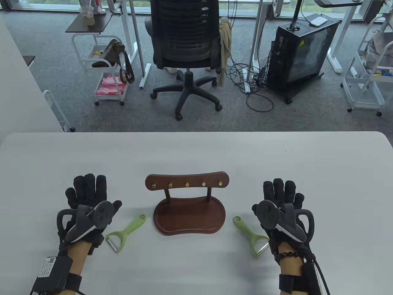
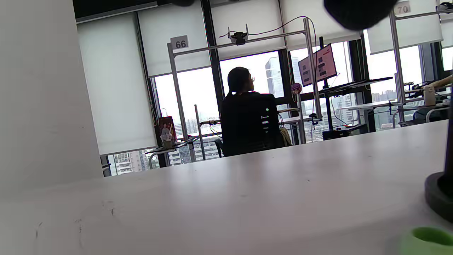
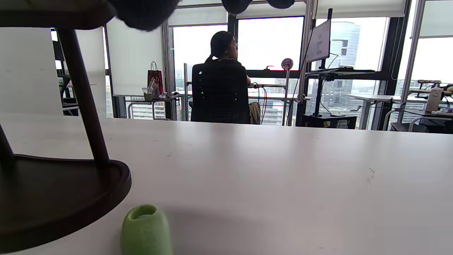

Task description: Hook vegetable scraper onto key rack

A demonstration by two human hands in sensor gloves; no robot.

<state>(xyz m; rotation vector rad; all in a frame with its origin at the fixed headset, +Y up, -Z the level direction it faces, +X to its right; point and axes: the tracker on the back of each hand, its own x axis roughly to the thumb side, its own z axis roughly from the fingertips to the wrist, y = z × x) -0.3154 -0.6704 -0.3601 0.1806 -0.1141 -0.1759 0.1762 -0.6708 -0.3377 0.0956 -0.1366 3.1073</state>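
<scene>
A dark wooden key rack (image 1: 187, 181) with several brass hooks stands on its oval base (image 1: 189, 217) at the middle of the white table. One green vegetable scraper (image 1: 124, 233) lies left of the base, its ring end toward the rack. A second green scraper (image 1: 250, 233) lies right of the base. My left hand (image 1: 89, 196) rests flat and open on the table, left of the first scraper. My right hand (image 1: 281, 196) rests flat and open, right of the second scraper. Neither hand touches a scraper. The right wrist view shows the scraper's handle tip (image 3: 145, 230) and the rack's base (image 3: 60, 198).
The white table (image 1: 196, 147) ends at a far edge with rounded corners. Beyond it on the carpet are an office chair (image 1: 187, 52), a black computer case (image 1: 299, 55) and white carts. The left wrist view shows a green scraper tip (image 2: 426, 241) and the base's edge (image 2: 439, 194).
</scene>
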